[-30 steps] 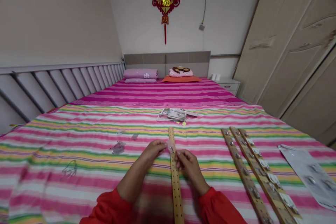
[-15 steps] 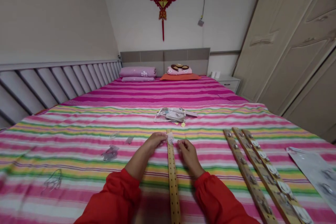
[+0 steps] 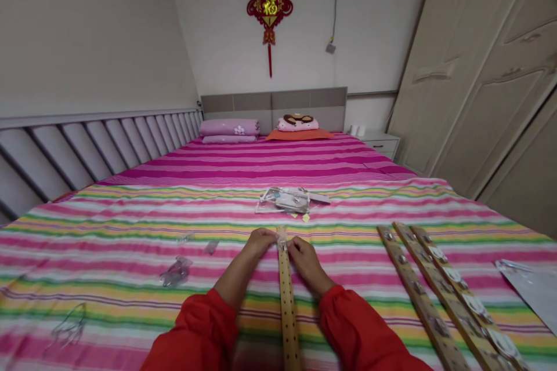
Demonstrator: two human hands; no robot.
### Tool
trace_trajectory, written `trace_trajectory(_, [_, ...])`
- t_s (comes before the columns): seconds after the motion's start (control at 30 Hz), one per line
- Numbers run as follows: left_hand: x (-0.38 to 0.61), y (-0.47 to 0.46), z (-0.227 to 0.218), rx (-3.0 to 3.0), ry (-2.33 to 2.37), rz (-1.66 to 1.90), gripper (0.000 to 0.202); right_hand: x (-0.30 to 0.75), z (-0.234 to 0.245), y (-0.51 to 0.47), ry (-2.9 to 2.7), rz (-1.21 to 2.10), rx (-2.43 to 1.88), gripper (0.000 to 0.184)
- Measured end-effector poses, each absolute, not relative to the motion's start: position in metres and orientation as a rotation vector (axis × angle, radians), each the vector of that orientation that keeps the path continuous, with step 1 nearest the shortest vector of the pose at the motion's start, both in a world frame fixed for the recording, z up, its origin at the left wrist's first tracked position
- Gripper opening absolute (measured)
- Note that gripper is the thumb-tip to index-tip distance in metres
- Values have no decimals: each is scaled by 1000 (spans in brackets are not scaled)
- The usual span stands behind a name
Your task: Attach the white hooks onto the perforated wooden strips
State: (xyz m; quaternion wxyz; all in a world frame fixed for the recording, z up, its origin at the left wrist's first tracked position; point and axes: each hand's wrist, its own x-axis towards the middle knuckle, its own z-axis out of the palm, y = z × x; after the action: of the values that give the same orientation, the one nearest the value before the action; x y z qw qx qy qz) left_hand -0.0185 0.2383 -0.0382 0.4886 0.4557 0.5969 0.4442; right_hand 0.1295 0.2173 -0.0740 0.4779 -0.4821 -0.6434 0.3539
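A yellowish perforated strip [image 3: 287, 307] lies lengthwise on the striped cloth in front of me. Near its far end sits a small clear piece [image 3: 282, 241], perhaps a little plastic packet; its contents are too small to make out. My left hand [image 3: 261, 242] pinches at the left side of this piece. From the right, my right hand [image 3: 302, 249] reaches the same piece with its fingers closed together at the edge. What exactly lies between the fingertips of either hand is hard to see.
Three strips with metal and white pieces [image 3: 452, 295] lie to the right, beside a clear plastic sheet [image 3: 528, 287]. Ahead is a pile of clear packets [image 3: 287, 200]. Crumpled plastic [image 3: 176, 271] and a tangle of thin ties [image 3: 72, 327] are at left.
My right hand has moved left, up to the small clear piece on the strip. My left hand stays at its left side. The camera view has tilted slightly up.
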Motion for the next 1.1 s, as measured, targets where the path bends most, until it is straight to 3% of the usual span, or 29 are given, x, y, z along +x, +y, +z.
trace_trajectory(0.7, [-11, 271, -48, 1203, 1675, 1045, 13, 124, -70, 246, -1801, 649, -1487, 29])
trace_trajectory(1.1, [-14, 287, -68, 1298, 1793, 949, 21, 122, -71, 246, -1740, 671, -1535, 29])
